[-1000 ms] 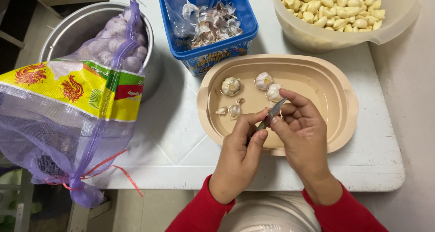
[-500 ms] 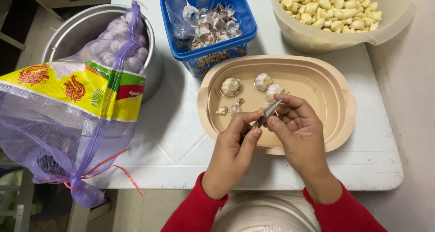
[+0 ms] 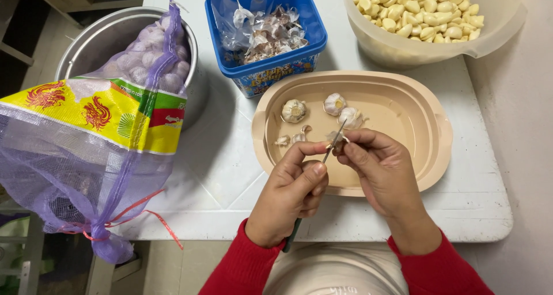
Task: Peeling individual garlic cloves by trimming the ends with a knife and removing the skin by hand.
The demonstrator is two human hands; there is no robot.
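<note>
The left hand [image 3: 291, 194] is clamped on a small knife [image 3: 333, 141]. The blade's long axis rises toward the table's far edge. The right hand [image 3: 377, 168] pinches a garlic clove [image 3: 335, 136] at the blade tip, above the near rim of the tan tray [image 3: 440, 139].

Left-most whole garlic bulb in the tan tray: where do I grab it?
Pinch the garlic bulb across its round sides, coming straight down from above. It sits alone on the flat floor of the tan tray, apart from the other bulbs, with free space around it for fingers.
</note>
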